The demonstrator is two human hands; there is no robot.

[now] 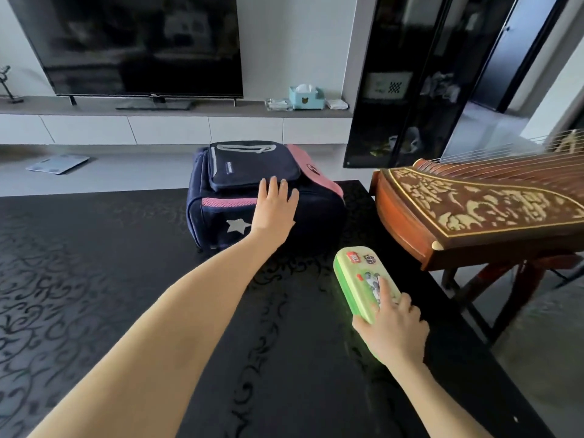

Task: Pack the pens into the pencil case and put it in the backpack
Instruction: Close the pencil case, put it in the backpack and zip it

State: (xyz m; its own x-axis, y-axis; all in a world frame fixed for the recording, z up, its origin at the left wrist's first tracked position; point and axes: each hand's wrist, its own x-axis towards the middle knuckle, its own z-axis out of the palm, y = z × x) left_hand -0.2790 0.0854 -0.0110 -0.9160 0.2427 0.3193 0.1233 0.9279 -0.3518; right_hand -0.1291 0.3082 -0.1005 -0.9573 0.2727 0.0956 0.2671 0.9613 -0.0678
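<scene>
Pencil case (363, 281), seemingly rigid and light, was gripped at its near end by right hand (393, 330); left hand (273, 210) lay flat, open, on soft backpack (259, 191) at table's (94, 279) far edge.

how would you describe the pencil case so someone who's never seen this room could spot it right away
Start at the black patterned table in front of the television. Near its right edge, beside the carved wooden zither, the right hand grips the pencil case. It is the only bright green thing there, an oblong hard shell with cartoon stickers, unlike the navy-and-pink backpack.
</scene>
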